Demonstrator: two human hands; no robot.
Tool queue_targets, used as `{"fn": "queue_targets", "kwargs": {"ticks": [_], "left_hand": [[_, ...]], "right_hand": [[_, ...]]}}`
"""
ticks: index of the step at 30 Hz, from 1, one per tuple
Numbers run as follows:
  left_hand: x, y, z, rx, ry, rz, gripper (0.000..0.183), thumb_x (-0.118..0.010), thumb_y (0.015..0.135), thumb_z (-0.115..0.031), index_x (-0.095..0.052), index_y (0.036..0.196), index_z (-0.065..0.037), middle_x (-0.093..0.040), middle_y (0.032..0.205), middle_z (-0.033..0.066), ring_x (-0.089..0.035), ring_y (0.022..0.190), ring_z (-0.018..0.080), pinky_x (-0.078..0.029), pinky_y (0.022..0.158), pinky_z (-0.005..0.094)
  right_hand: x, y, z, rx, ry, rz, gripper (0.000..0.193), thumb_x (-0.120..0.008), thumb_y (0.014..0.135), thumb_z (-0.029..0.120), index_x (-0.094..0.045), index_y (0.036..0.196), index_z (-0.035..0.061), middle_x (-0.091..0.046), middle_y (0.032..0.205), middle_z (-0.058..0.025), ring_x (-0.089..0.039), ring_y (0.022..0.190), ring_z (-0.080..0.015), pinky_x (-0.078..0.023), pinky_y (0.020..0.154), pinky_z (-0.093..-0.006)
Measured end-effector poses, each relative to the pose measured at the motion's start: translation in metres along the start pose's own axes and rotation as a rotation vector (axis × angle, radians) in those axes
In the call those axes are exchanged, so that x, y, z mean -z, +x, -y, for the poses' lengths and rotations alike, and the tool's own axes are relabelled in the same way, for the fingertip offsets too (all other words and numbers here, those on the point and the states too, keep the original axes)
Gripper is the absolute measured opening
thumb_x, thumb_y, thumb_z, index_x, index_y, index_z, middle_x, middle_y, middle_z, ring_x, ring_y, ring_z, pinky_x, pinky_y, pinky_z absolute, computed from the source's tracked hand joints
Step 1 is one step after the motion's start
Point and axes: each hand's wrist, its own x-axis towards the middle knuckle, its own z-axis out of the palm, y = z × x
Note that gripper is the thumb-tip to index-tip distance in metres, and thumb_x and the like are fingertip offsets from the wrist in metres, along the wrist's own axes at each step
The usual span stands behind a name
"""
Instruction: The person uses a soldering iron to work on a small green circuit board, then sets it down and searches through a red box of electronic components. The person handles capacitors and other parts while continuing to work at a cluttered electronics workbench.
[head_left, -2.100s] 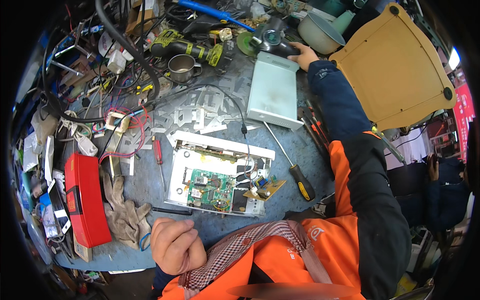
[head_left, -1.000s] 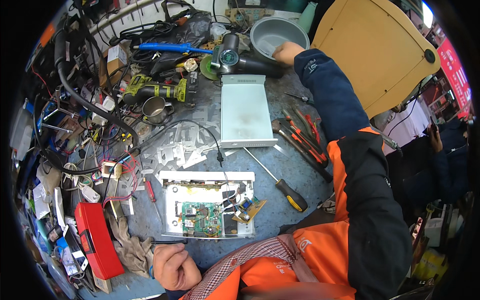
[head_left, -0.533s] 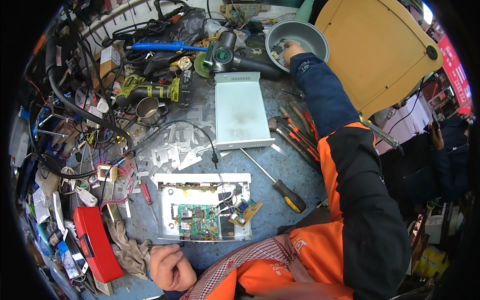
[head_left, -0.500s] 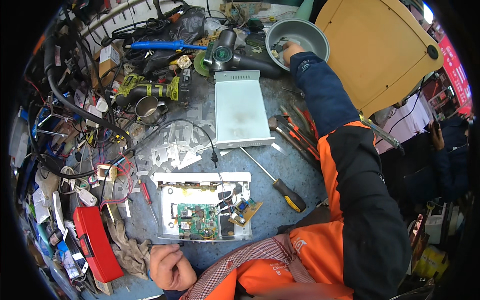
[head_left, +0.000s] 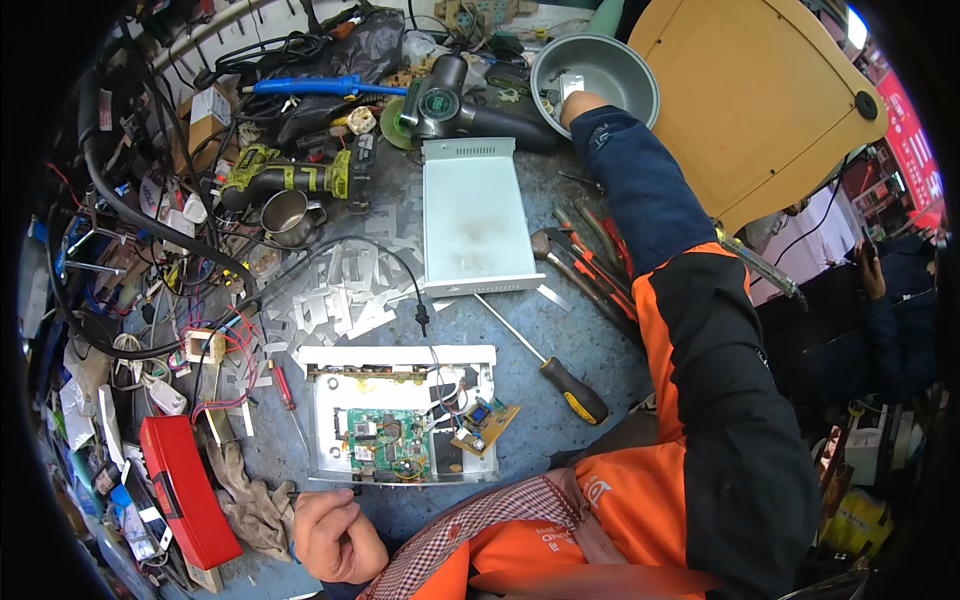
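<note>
My right hand (head_left: 580,106) reaches into a round grey metal bowl (head_left: 640,75) at the far side of the bench. Its fingertips are mostly hidden, beside small loose parts and a pale piece at the bowl's bottom. At the near edge my left hand (head_left: 338,535) is closed, with a thin dark thing showing by its fingers that I cannot make out. In front of it lies an opened white metal case (head_left: 325,430) with a green circuit board (head_left: 385,440) inside. A small brown board (head_left: 490,430) with wires rests at the case's right side.
The light metal cover (head_left: 475,220) lies beyond the case. A black-yellow screwdriver (head_left: 575,390), pliers (head_left: 590,270), a red-handled screwdriver (head_left: 283,385), a red box (head_left: 190,490), a green drill (head_left: 290,178) and a metal cup (head_left: 290,217) surround it. A yellow panel (head_left: 750,100) stands far right.
My right hand has shifted slightly left and deeper in the bowl, and a pale piece shows by its fingers. The bench view has shifted slightly left; my left hand stays closed.
</note>
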Motion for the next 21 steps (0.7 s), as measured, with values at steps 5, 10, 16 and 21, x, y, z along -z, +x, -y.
{"fn": "queue_targets", "kwargs": {"ticks": [5,10,16,21], "left_hand": [[0.001,0.002,0.003,-0.015,-0.012,0.021,0.019,-0.063,0.080,0.018,-0.068,0.091,0.004,-0.071,0.095,0.0194,-0.067,0.079,0.0281,-0.054,0.074,0.0356],[0.003,0.009,-0.004,0.002,-0.017,0.080,0.019,-0.063,0.080,0.018,-0.069,0.091,0.003,-0.071,0.095,0.0193,-0.067,0.079,0.0278,-0.054,0.076,0.0356],[0.003,0.009,-0.006,0.014,-0.016,0.093,0.019,-0.064,0.080,0.018,-0.068,0.091,0.003,-0.072,0.095,0.0197,-0.067,0.079,0.0280,-0.053,0.077,0.0355],[0.004,0.011,-0.010,0.024,0.009,0.113,0.019,-0.064,0.080,0.018,-0.068,0.091,0.003,-0.072,0.095,0.0199,-0.067,0.078,0.0284,-0.053,0.076,0.0358]], "right_hand": [[-0.018,0.029,-0.013,-0.034,-0.176,0.102,0.035,-0.065,0.099,0.020,-0.083,0.127,0.0086,-0.079,0.125,-0.0226,-0.076,0.119,-0.0389,-0.057,0.107,-0.0452],[-0.026,0.037,-0.019,-0.051,-0.156,0.104,0.035,-0.067,0.095,0.018,-0.082,0.122,0.0026,-0.077,0.124,-0.0282,-0.074,0.121,-0.0439,-0.057,0.106,-0.0485],[-0.032,0.039,-0.028,-0.038,-0.176,0.068,0.038,-0.059,0.101,0.020,-0.081,0.127,0.0029,-0.077,0.129,-0.0259,-0.074,0.124,-0.0422,-0.057,0.107,-0.0490],[-0.042,0.054,-0.022,0.000,-0.252,0.201,0.039,-0.063,0.097,0.023,-0.081,0.126,0.0032,-0.076,0.130,-0.0267,-0.073,0.126,-0.0420,-0.057,0.107,-0.0488]]}}
